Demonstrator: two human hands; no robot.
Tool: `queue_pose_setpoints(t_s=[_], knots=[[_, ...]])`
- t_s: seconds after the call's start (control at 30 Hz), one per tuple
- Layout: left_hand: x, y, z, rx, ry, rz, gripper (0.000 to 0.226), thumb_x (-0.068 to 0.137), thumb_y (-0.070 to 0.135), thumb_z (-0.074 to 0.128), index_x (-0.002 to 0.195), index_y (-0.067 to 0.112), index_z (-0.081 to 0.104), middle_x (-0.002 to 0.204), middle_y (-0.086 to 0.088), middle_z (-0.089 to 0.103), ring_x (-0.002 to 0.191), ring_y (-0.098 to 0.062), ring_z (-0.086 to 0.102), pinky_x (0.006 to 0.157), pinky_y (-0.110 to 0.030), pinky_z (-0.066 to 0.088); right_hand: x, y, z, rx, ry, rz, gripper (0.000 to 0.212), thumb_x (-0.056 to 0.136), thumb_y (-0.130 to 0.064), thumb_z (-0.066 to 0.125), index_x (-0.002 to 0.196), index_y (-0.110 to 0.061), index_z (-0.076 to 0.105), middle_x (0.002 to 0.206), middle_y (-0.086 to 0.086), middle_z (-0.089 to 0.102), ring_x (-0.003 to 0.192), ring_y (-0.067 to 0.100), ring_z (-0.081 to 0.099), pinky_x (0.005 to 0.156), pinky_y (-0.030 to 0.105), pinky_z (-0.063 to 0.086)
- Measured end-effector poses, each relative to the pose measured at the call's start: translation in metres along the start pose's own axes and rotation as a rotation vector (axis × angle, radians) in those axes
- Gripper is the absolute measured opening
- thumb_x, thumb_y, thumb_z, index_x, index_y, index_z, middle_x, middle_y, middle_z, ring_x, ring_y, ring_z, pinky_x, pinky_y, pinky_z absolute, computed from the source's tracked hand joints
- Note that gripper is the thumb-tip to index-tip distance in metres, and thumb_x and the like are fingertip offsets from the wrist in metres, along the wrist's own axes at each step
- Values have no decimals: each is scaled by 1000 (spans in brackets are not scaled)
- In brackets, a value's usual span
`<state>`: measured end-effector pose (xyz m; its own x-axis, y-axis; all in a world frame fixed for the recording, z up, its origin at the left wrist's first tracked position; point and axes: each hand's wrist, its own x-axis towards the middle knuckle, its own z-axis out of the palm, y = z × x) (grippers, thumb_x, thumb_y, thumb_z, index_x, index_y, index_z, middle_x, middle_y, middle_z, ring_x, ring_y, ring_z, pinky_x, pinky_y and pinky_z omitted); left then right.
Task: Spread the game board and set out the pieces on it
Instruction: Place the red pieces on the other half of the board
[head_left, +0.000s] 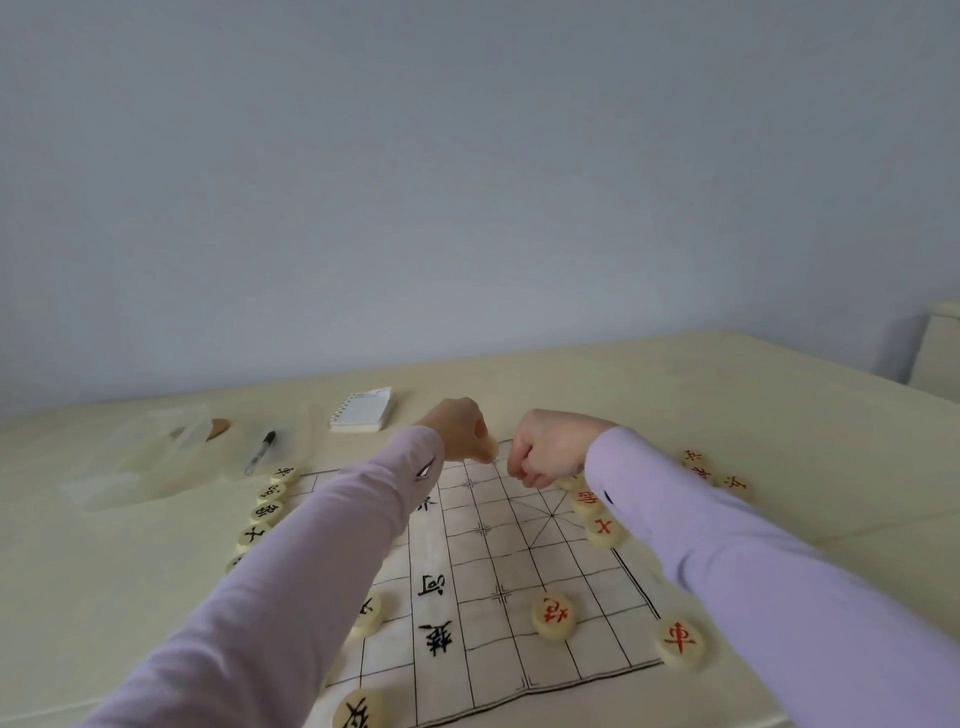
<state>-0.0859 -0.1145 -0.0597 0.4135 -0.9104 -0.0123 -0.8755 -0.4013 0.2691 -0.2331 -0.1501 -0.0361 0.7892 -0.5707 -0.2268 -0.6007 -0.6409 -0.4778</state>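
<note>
Sleeves (260, 597) overlie 楚河 board (493, 649), red 車 piece (680, 642) at corner.

Cream table (727, 395): board (519, 561), notepad (362, 410), pen (261, 451)

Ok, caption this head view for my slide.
Left hand and right hand, curled, reach the far edge of the game board; pieces line both sides.

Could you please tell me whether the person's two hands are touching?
Apart: the head view shows white gridded board between left hand and right hand.
</note>
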Motion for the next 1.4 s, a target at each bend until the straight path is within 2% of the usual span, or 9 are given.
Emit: queue_pose_setpoints(t_s=[0.1,0.37,0.47,0.63,0.73,0.83,1.17,1.3,1.4], knots=[[10,1,6,10,-8,20,22,80,25,69,92,7,69,81,-5,63,77,-22,56,78,-33,50,5,5,1,14,-24,12,34,93,3,39,114,2,66,116,18,66,108,24,65,97,31,50],[15,0,11,44,-52,-8,49,76,29,77,119,11,62,115,-5,66,106,-22,60,93,-33,48,13,17,5,56,8,-15,35,91,6,38,111,-1,66,112,17,67,106,25,66,98,38,50],[9,1,4,12,20,-7,54,82,30,71,130,11,54,121,-3,63,113,-20,57,95,-29,44,9,29,-4,148,143,-26,37,90,5,39,114,-5,65,106,16,68,101,28,67,94,39,52],[-7,34,-9,-180,266,98,38,92,21,58,128,11,55,118,-6,63,109,-22,57,94,-28,43,-16,65,-30,316,444,45,37,89,3,41,119,-6,61,101,12,65,88,26,67,87,36,55],[-15,63,-4,-181,194,214,34,93,21,56,125,13,58,116,-5,64,107,-20,58,94,-27,44,-29,91,-41,328,544,123,36,86,-2,52,120,-9,62,99,12,68,91,27,67,91,40,53],[-16,85,7,-85,81,306,32,91,22,58,121,14,62,115,-3,65,108,-19,59,97,-27,44,-45,111,-49,271,584,194,32,83,-9,65,114,-14,66,112,12,66,98,26,63,94,34,49],[-15,130,29,-43,-170,415,31,83,10,66,113,18,67,106,0,66,94,-14,60,87,-26,49,-70,142,-48,133,469,334,33,83,-8,67,116,-13,67,119,7,64,113,24,57,98,29,42],[-13,139,30,20,-191,386,28,82,7,67,109,15,68,109,-2,67,85,-13,56,68,-19,45,-70,151,-45,109,444,362,34,86,-2,59,119,-7,65,122,12,63,116,27,57,97,30,44],[-14,141,29,15,-162,376,24,83,4,64,105,14,69,98,0,67,72,-8,53,49,-11,35,-69,156,-42,116,428,371,36,86,-1,58,120,-10,64,122,9,62,115,25,57,92,28,44]])
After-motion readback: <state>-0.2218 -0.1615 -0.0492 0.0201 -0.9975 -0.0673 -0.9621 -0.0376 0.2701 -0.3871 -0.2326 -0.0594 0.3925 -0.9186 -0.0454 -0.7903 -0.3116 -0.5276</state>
